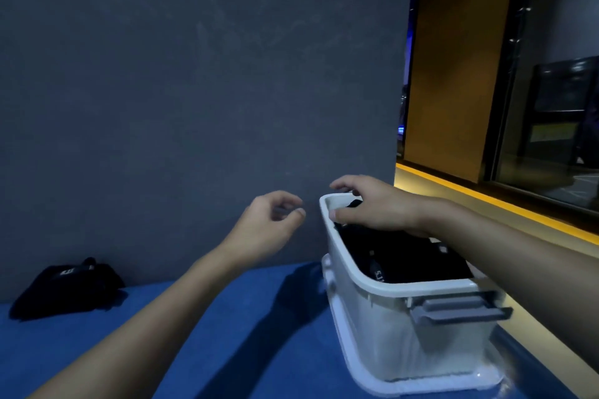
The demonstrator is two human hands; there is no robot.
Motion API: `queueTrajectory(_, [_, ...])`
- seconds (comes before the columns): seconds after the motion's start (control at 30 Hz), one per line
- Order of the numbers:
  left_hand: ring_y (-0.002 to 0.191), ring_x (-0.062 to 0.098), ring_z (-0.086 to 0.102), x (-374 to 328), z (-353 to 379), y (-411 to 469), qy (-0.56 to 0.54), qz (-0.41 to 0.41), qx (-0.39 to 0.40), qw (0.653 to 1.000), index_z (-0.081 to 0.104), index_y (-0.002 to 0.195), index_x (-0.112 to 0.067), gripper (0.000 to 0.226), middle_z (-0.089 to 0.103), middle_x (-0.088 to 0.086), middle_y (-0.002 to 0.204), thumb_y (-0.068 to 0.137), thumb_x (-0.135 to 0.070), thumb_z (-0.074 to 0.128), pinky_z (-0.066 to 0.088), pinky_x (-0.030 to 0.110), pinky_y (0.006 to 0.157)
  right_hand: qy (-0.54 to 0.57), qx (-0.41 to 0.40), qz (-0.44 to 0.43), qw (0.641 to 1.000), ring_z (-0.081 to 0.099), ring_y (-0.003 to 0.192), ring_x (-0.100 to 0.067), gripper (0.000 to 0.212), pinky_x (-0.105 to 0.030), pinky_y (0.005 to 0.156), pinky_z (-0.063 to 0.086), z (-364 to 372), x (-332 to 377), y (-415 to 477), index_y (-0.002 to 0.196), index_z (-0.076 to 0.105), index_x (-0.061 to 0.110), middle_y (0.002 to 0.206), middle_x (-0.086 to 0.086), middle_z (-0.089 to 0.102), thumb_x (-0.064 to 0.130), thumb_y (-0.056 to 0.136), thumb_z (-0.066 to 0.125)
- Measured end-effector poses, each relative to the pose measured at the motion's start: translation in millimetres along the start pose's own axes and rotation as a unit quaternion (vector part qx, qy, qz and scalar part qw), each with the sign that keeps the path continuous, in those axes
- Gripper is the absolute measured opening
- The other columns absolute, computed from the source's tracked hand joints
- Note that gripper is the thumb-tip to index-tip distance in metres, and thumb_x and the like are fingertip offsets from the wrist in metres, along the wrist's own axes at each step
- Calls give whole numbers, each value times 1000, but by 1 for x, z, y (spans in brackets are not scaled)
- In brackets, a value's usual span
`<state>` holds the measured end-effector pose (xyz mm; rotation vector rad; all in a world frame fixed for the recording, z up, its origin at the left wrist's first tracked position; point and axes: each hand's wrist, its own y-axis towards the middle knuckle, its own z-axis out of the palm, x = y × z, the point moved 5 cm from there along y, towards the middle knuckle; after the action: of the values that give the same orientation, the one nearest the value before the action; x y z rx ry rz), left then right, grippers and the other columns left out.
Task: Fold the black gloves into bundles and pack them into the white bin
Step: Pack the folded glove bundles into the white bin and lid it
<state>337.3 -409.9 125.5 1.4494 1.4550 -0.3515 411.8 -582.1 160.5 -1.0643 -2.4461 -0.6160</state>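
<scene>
A person's view down over two bare forearms reaching forward above a blue bench (259,350). A white bin (389,317) stands on the bench at the right, its long side running away from the viewer, and rests on a wider white base (421,387). A grey latch (460,309) sticks out from the bin's near end. Inside the bin lie black gloves (405,259), packed close together and filling it nearly to the rim; small white lettering shows on one of them. The right hand (372,204) hangs over the far end of the bin, palm down, its fingers and thumb curved down on either side of a bit of black glove there. Whether it is gripping that glove or only touching it cannot be told. The left hand (272,220) is raised in the air just left of the bin's far end, apart from the rim, its fingers loosely curled and holding nothing. Well to the left of the bin, a loose pile (64,288) of more black gloves lies on the bench against a plain dark grey wall (194,74), which rises behind the bench. Behind and to the right of the bin, past the wall's edge, are a brown panel and dark glass (551,107).
</scene>
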Motion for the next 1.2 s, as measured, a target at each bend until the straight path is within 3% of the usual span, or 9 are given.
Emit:
queueTrajectory(0.2, [90, 10, 64, 35, -71, -26, 21, -23, -63, 998, 70, 102, -15, 10, 67, -6, 92, 95, -17, 63, 46, 9, 75, -10, 27, -52, 998, 45, 131, -10, 55, -34, 112, 34, 47, 59, 25, 131, 52, 30, 141, 5, 50, 45, 81, 71])
queueTrajectory(0.37, [93, 14, 66, 92, -135, -55, 60, -82, -124, 987, 69, 103, -16, 11, 68, -1, 98, 95, -17, 62, 50, 26, 83, -26, 80, -79, 993, 43, 133, -10, 53, -45, 115, 27, 108, 104, 43, 130, 51, 35, 142, 8, 48, 50, 82, 67])
queueTrajectory(0.47, [94, 15, 65, 131, -163, -74, 90, -132, -142, 977, 66, 103, -21, 10, 67, -2, 103, 94, -20, 61, 53, 32, 80, -20, 116, -80, 990, 44, 132, -11, 51, -46, 116, 26, 148, 126, 51, 131, 51, 34, 140, 7, 48, 48, 84, 66])
queueTrajectory(0.57, [98, 12, 62, 163, -188, -89, 142, -153, -147, 967, 64, 110, -20, 17, 65, -3, 109, 94, -20, 59, 46, 26, 84, 12, 151, -75, 986, 44, 131, -11, 50, -40, 115, 27, 189, 144, 59, 132, 50, 31, 139, 6, 47, 44, 86, 66])
queueTrajectory(0.67, [111, 14, 56, 191, -209, -101, 195, -176, -151, 953, 62, 120, -19, 27, 60, -1, 121, 94, -20, 57, 42, 26, 92, 62, 191, -59, 978, 41, 133, -11, 52, -24, 103, 33, 229, 158, 67, 137, 46, 23, 143, 1, 44, 35, 91, 65])
queueTrajectory(0.77, [130, 23, 42, 214, -224, -112, 261, -197, -163, 931, 60, 127, -22, 35, 48, 3, 135, 92, -23, 57, 35, 38, 110, 86, 199, -45, 975, 41, 134, -14, 56, -24, 103, 35, 267, 166, 79, 141, 42, 20, 146, -2, 43, 34, 92, 64])
queueTrajectory(0.9, [145, 29, 24, 234, -238, -116, 280, -225, -157, 920, 47, 141, -34, 49, 34, 11, 151, 94, -25, 56, 24, 42, 117, 147, 208, -17, 967, 45, 129, -17, 65, -28, 96, 40, 302, 179, 94, 147, 29, 23, 146, -9, 42, 38, 93, 61])
queueTrajectory(1.1, [120, 26, 54, 258, -245, -117, 254, -254, -126, 925, 44, 140, -33, 46, 50, 6, 131, 95, -32, 52, 39, 43, 107, 185, 174, 13, 967, 50, 125, -24, 73, -43, 107, 41, 337, 192, 117, 147, 25, 29, 138, -2, 47, 52, 87, 60])
queueTrajectory(1.2, [116, 23, 55, 256, -243, -117, 251, -238, -125, 930, 47, 136, -33, 41, 51, 1, 125, 95, -32, 52, 39, 44, 107, 201, 147, 15, 968, 53, 118, -19, 58, -38, 104, 43, 344, 194, 123, 136, 38, 23, 129, 0, 54, 45, 88, 63])
